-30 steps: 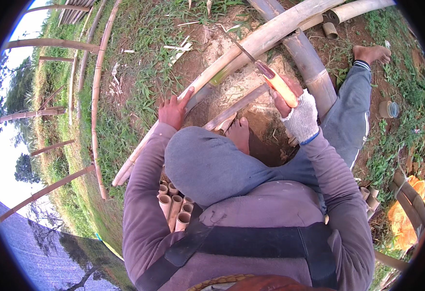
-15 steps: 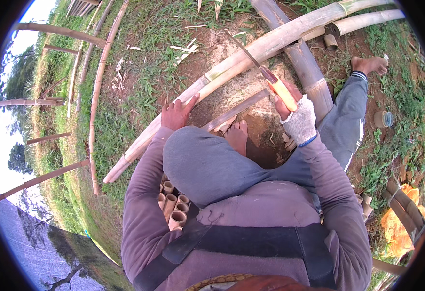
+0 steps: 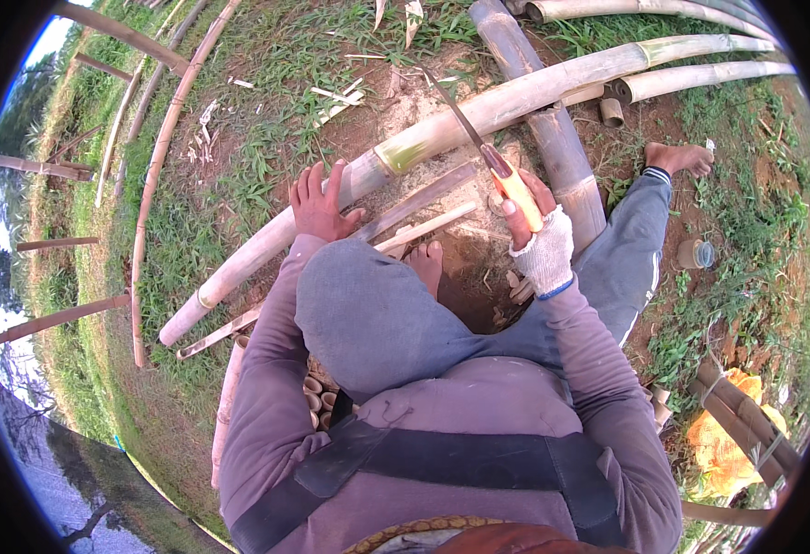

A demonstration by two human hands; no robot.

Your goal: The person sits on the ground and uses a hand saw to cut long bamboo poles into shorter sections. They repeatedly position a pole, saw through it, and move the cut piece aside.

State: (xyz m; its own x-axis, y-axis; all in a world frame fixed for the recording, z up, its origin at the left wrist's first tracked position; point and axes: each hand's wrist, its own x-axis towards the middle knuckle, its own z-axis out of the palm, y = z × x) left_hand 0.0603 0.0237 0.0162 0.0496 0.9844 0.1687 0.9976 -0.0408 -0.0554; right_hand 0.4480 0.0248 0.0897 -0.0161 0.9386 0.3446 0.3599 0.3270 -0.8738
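Note:
A long pale bamboo pole with a green band at one joint runs slantwise in front of me. My left hand lies on it left of that joint, fingers spread. My right hand, in a white knit glove with bare fingers, is wrapped round the orange wooden handle of a narrow-bladed handsaw. Its dark blade slants up and left across the pole, tip past the far side. Whether the blade touches the pole I cannot tell. A thick greyish bamboo log passes under the pole.
A flat bamboo slat and a pale strip lie by my foot. More poles lie at the far right. Short bamboo tubes sit beside my left knee. A glass jar and an orange mesh sack are on the right.
My left hand has shifted slightly and its fingers are spread wider. A pale strip now shows apart from the pole, nearer my knee. The handsaw stays in my right hand. The whole view has shifted.

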